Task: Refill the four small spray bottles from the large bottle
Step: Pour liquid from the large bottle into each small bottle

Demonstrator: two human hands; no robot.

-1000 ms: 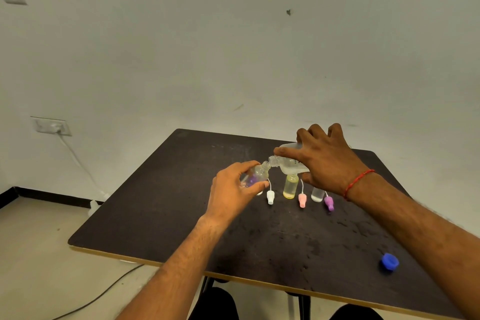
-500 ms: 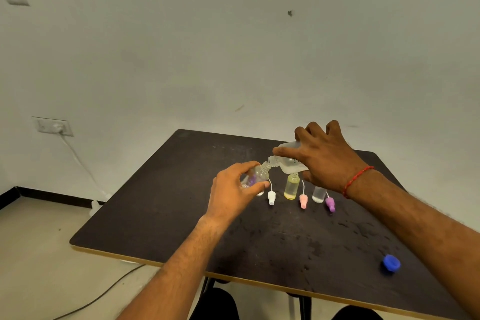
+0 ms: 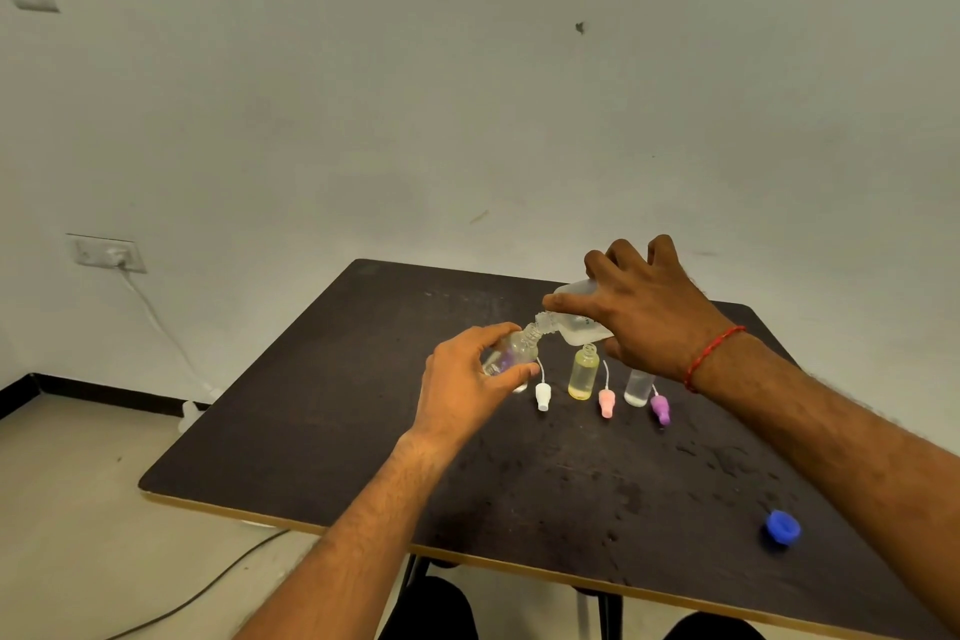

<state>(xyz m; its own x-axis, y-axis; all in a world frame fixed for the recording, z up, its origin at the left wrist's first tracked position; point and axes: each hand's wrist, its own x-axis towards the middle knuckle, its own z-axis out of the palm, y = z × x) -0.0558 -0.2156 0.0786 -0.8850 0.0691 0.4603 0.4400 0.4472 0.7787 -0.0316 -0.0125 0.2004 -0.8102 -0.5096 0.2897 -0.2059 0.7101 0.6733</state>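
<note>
My right hand point(image 3: 644, 312) grips the large translucent bottle point(image 3: 579, 325), tipped down to the left so its mouth meets the neck of a small clear bottle point(image 3: 511, 353). That small bottle is tilted and held above the table between the thumb and fingers of my left hand point(image 3: 467, 385). A yellow small bottle point(image 3: 583, 373) and a clear small bottle point(image 3: 639, 387) stand open on the table. Beside them lie a white spray cap point(image 3: 543, 395), a pink spray cap point(image 3: 606, 402) and a purple spray cap point(image 3: 661, 408), each with its dip tube.
The dark table point(image 3: 332, 431) has a light front edge and wet spots at the right. A blue cap point(image 3: 783, 527) lies near the front right. A wall socket point(image 3: 106, 253) with a cable hangs at the left wall.
The large bottle in my right hand has lifted slightly and tipped a little more. The small bottle stays at its mouth.
</note>
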